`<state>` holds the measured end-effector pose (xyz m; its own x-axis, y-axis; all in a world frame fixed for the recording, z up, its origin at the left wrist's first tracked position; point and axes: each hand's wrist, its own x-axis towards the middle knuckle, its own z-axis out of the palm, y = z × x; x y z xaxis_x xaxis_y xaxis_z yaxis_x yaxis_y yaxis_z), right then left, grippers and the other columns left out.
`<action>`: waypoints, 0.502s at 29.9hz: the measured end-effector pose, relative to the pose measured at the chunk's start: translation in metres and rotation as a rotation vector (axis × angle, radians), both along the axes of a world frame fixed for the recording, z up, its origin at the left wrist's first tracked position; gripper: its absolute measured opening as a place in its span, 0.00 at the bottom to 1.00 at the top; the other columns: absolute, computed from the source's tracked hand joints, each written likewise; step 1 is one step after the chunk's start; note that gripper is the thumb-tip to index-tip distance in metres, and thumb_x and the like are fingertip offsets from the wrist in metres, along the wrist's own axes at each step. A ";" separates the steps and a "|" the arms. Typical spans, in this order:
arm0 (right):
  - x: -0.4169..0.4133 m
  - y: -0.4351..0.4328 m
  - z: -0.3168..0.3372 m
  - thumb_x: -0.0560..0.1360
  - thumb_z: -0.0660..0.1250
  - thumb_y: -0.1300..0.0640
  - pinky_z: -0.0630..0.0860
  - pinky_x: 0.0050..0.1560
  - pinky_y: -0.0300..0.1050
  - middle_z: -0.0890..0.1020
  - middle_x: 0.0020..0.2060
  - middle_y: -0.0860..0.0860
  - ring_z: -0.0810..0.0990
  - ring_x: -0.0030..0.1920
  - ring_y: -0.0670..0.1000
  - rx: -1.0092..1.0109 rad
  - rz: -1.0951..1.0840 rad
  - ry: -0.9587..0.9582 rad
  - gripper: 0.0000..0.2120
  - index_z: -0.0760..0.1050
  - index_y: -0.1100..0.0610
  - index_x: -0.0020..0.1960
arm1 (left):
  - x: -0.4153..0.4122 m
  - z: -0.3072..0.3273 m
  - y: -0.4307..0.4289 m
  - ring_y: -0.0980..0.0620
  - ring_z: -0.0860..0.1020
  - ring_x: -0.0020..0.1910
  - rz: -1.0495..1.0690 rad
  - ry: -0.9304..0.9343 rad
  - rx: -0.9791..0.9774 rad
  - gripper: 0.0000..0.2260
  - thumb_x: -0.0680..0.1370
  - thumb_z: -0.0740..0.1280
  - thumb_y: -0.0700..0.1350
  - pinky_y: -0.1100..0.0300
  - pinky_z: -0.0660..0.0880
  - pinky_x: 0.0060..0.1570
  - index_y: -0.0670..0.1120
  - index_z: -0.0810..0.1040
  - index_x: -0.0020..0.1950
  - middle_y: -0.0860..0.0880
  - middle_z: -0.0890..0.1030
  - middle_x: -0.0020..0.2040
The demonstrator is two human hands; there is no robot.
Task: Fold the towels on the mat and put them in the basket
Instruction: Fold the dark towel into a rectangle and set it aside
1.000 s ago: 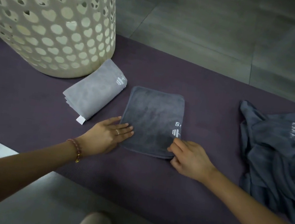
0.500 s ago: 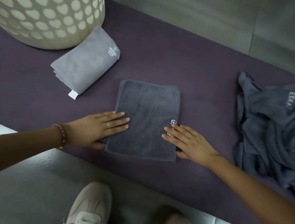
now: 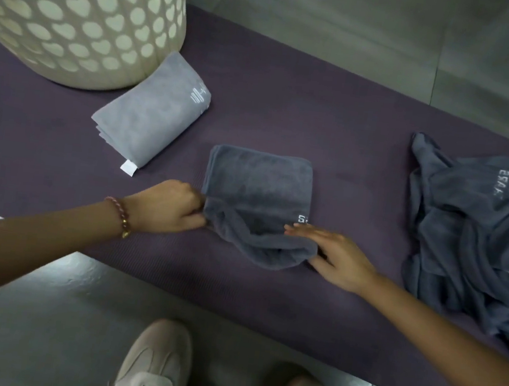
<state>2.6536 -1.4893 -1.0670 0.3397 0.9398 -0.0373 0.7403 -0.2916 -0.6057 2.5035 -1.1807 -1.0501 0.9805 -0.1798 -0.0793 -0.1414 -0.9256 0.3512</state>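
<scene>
Purple mat (image 3: pixel 321 105) runs across the floor, cream basket (image 3: pixel 76 10) standing on its far left end. Crumpled pile of dark towels (image 3: pixel 472 238) sits off to the right. Mid-mat is the dark grey towel (image 3: pixel 258 180), near edge lifted; a folded light grey towel (image 3: pixel 150 119) lies by the basket. Left hand (image 3: pixel 168 208) pinches its near-left corner with curled fingers, right hand (image 3: pixel 338 257) holds the near-right corner, fingers flat on top, thumb under.

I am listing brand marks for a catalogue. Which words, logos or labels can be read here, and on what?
"S": the first of the white letters on the dark towel; the rest cannot be read.
"ESA", perhaps: sideways white letters on the crumpled towels, too blurred to be sure.
Light towel: a white striped logo, no word.
Its white tag: nothing legible.
</scene>
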 end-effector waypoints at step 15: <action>0.027 0.090 0.001 0.82 0.53 0.50 0.70 0.46 0.48 0.81 0.45 0.61 0.78 0.48 0.60 -0.094 -1.027 0.450 0.21 0.75 0.64 0.43 | 0.055 -0.010 -0.023 0.46 0.75 0.43 0.893 -0.012 -0.538 0.21 0.75 0.59 0.62 0.55 0.69 0.43 0.45 0.66 0.56 0.49 0.76 0.45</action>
